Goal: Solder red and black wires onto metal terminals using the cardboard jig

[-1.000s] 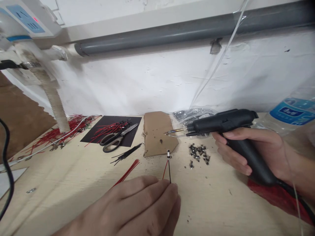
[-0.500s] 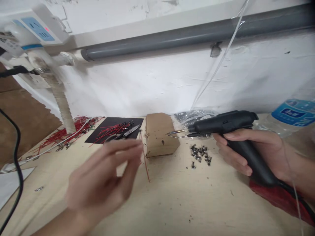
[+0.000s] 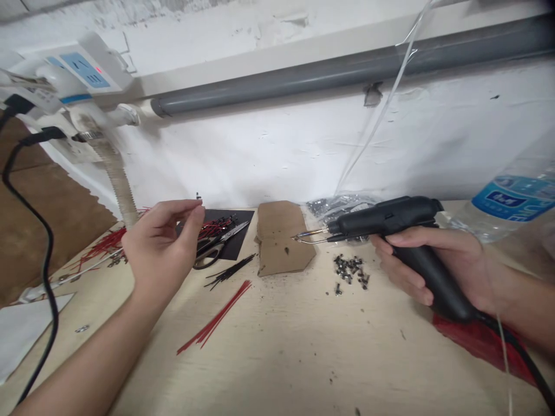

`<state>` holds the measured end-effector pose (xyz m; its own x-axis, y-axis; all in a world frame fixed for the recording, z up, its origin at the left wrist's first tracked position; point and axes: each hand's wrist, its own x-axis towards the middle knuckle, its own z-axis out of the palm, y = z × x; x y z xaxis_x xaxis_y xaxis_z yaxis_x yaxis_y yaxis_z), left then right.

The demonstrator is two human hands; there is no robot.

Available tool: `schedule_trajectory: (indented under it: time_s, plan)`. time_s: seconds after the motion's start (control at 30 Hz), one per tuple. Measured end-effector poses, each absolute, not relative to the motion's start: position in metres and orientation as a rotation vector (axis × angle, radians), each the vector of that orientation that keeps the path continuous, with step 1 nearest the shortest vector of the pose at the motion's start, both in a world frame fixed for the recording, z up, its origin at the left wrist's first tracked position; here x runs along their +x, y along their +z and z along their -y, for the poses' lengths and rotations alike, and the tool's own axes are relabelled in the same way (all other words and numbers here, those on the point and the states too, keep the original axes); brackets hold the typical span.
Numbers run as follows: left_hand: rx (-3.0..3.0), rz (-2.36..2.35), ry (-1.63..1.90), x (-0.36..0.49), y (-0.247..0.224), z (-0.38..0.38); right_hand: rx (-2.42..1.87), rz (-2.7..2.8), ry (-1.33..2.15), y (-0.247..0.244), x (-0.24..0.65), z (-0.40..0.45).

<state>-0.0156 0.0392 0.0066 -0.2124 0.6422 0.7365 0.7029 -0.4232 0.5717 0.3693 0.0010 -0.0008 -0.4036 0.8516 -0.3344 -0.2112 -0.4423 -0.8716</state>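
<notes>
Over the last second the left hand point(image 3: 167, 242) has lifted from the near part of the surface point(image 3: 303, 335) and swung to the person's left, and it is now raised beside the black sheet point(image 3: 234, 248), uncovering the bundle of red wires point(image 3: 225, 312) in front. The right hand point(image 3: 470, 254) has hardly moved. Its fingers are wrapped around the handle of a black soldering gun point(image 3: 385, 216), whose tip stays over the piece of cardboard point(image 3: 284, 216). With the left hand well apart from that tip and close to the wired parts point(image 3: 219, 224) on the sheet, the heating of the piece in hand seems, as a judgement, to be over for now. That piece, a small dark component point(image 3: 198, 196), pokes up just above the left thumb and index fingertips, which are pinched narrowly together and appear to grip it from below. The red and black leads seen on it earlier cannot be made out now. Loose metal connectors point(image 3: 349, 268) lie near the gun, touched by neither hand.
</notes>
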Motion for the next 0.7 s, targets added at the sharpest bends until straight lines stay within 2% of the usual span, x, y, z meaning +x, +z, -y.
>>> schedule_trajectory:
  time_s: [0.4, 0.7]
  plan:
    - [-2.355, 1.865, -1.019, -0.044, -0.007, -0.071, -1.036, 1.014, 1.917, -0.003, 0.37, -0.002]
    - [-2.306, 1.992, -0.802, -0.046, -0.009, -0.073, -1.029, 1.031, 1.899, -0.002, 0.37, -0.001]
